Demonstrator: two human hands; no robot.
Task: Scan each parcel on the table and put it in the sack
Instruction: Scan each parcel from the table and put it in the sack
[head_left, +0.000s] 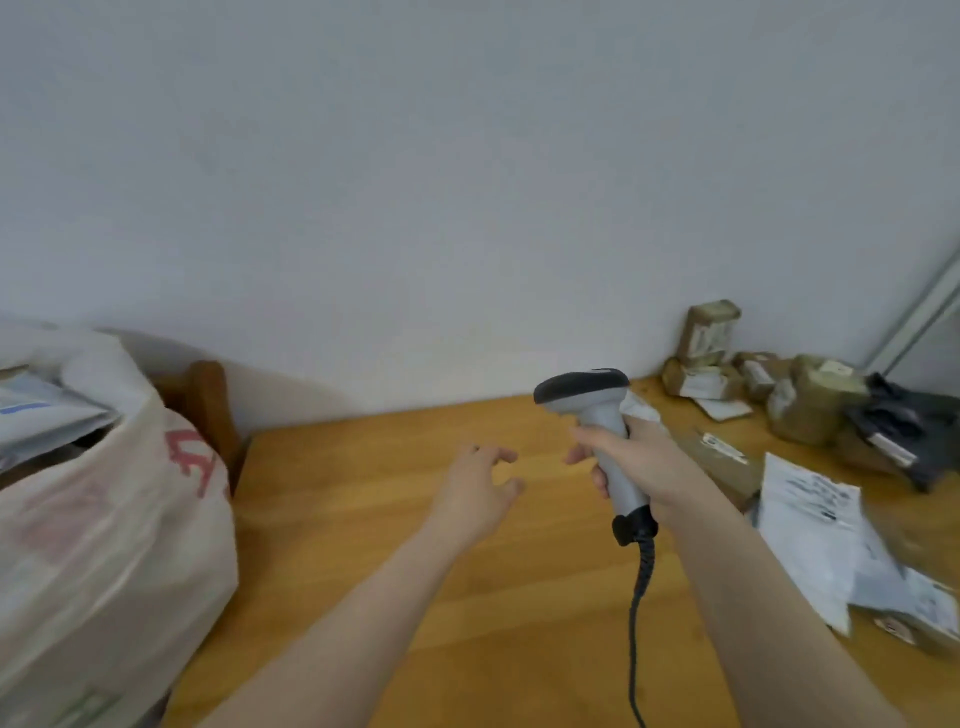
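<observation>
My right hand (631, 457) grips the grey handle of a barcode scanner (597, 410), whose dark head points left and whose coiled cable hangs down toward me. My left hand (480, 480) hovers over the wooden table (415, 545) with fingers loosely spread and holds nothing. A white sack (104, 545) with red print stands at the left, with parcels showing in its open top. Brown taped parcels (711, 353) are piled at the table's far right against the wall. A white mailer (810, 525) lies at the right, beside my right forearm.
A dark grey bag parcel (904, 431) lies at the far right. A wooden chair back (208, 400) stands between the sack and the table. A pale wall rises directly behind the table. The picture is blurred.
</observation>
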